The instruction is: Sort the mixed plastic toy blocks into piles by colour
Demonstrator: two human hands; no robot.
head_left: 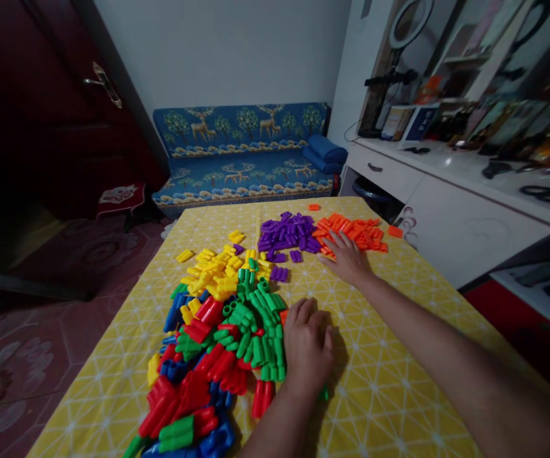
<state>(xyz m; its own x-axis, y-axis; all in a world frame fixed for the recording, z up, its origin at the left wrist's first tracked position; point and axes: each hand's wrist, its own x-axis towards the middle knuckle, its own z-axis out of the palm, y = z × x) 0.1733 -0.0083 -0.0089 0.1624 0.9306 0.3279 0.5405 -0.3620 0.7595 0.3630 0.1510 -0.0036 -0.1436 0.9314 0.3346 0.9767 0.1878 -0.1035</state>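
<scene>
My left hand (307,346) rests palm down at the right edge of the green blocks (263,331), fingers bent and thumb apart. An orange block (283,317) peeks out beside its fingertips; whether they touch it I cannot tell. Farther off, my right hand (349,259) is spread at the near left edge of the orange blocks (351,230). Left of that pile lie purple blocks (287,232). Yellow blocks (215,270) are heaped beyond the mixed pile, where red blocks (191,391), blue blocks (220,439) and some green ones overlap.
A yellow patterned cloth (375,381) covers the table. Single orange blocks lie near its far edge (314,207) and right edge. Behind stands a blue sofa (241,168). A cluttered white dresser (447,191) is at the right, a small stool (121,196) at the left.
</scene>
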